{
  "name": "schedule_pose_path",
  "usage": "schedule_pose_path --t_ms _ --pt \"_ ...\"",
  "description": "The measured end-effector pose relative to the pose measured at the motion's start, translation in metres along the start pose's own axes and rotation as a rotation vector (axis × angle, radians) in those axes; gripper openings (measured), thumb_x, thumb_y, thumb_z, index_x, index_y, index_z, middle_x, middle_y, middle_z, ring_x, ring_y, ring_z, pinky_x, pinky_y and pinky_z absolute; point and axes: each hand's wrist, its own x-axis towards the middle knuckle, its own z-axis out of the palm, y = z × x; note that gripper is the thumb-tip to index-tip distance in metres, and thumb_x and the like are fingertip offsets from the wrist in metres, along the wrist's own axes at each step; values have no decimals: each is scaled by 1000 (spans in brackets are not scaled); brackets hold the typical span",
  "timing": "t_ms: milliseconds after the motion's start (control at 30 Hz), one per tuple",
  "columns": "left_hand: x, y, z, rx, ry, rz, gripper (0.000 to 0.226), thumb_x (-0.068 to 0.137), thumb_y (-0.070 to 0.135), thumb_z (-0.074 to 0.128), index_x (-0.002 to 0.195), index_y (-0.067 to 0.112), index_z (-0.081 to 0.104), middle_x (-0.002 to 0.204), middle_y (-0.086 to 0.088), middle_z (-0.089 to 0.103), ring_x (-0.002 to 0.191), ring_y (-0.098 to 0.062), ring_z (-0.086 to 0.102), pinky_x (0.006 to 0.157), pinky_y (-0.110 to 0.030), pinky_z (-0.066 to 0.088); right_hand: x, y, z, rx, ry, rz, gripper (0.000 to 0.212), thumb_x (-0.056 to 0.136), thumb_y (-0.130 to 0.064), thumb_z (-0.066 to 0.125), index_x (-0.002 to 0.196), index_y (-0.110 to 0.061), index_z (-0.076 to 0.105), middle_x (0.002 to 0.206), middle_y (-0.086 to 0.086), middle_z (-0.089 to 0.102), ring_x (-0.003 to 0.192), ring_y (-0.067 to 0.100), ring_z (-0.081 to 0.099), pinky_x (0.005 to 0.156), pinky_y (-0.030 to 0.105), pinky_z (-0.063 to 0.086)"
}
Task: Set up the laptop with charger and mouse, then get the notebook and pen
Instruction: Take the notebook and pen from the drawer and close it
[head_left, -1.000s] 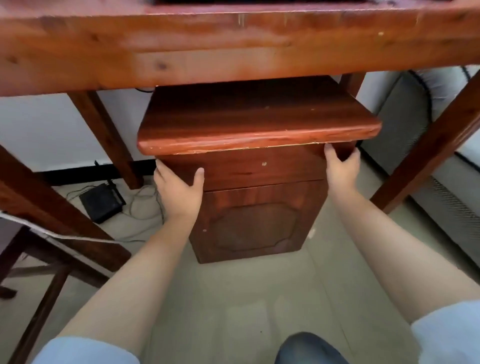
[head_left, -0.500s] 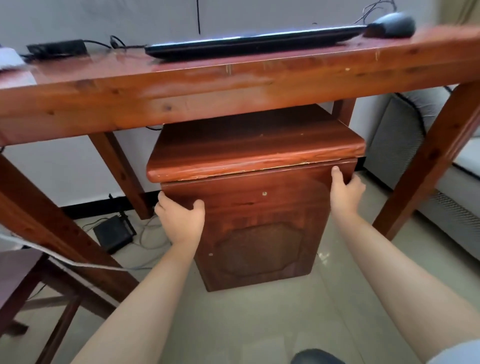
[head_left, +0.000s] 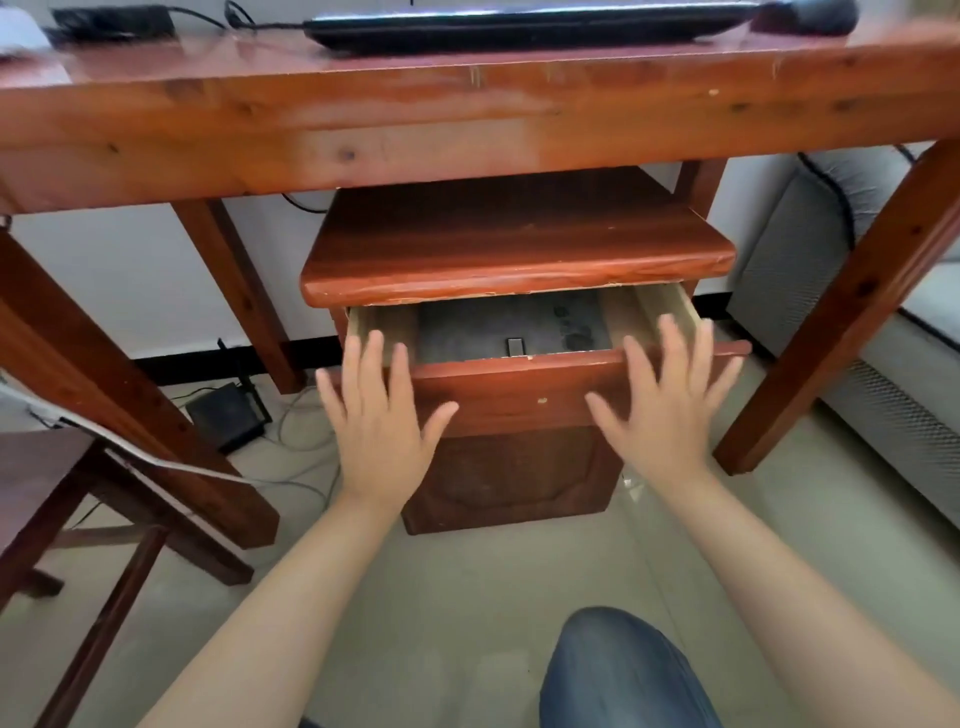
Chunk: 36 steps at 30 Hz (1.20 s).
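Laptop, charger and mouse along the frame's top edge
Closed black laptop (head_left: 524, 23) lies flat at top centre; mouse (head_left: 810, 15) beside it, upper right; charger (head_left: 111, 23) upper left

A wooden desk (head_left: 467, 130) bears a closed laptop (head_left: 519, 26), mouse (head_left: 810, 15) and charger (head_left: 114, 23).

A wooden table (head_left: 467, 119) with reddish finish spans the upper view, and a small wooden cabinet (head_left: 509, 483) stands beneath it with its top drawer (head_left: 519, 374) pulled partly open, showing a grey lining and a small dark item too blurred to identify. On the tiled floor (head_left: 467, 597) to the left lie a black box (head_left: 226, 415) and loose cables (head_left: 296, 436). A dark wooden chair (head_left: 47, 499) stands at far left and a grey sofa (head_left: 883, 312) at right.
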Motion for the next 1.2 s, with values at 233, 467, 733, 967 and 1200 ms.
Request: schedule_pose_path --t_ms 233,467,733,967,1200 --pt "29 4 -18 52 -193 440 29 58 23 86 72 3 70 62 -13 68 57 -32 65 48 -33 54 23 -20 -9 -30 -270 -355 31 65 -24 82 78 -1 66 74 16 68 69 34 65 64 40 53" --pt "-4 -7 -11 -7 -189 572 35 75 36 58 69 4 71 57 -11 65 50 -27 61 43 -27 50 -14 -3 -5 21 -209 -457 40 47 -23 91 61 -1 61 56 13 61 47 28 59 47 31 49" --pt "-15 -10 -8 -83 -262 539 49 80 44 45 72 5 72 59 -11 66 52 -26 62 45 -28 51 -20 -2 -11 71 -382 -387 34 65 -30 80 72 0 66 65 16 64 58 31 62 57 34 46" --pt "20 0 -5 -218 -373 243 36 90 32 50 102 2 66 109 -18 65 103 -34 57 84 -42 51 58 -18 15 -64 -1016 -282 29 87 -1 50 112 -10 62 122 12 62 111 28 55 89 29 45" --pt "22 1 7 -99 -447 135 41 92 28 44 128 9 48 143 -12 41 131 -26 35 103 -40 38 61 -20 33 -252 -1193 -350 26 85 2 45 103 4 64 112 24 65 101 34 60 70 30 45"
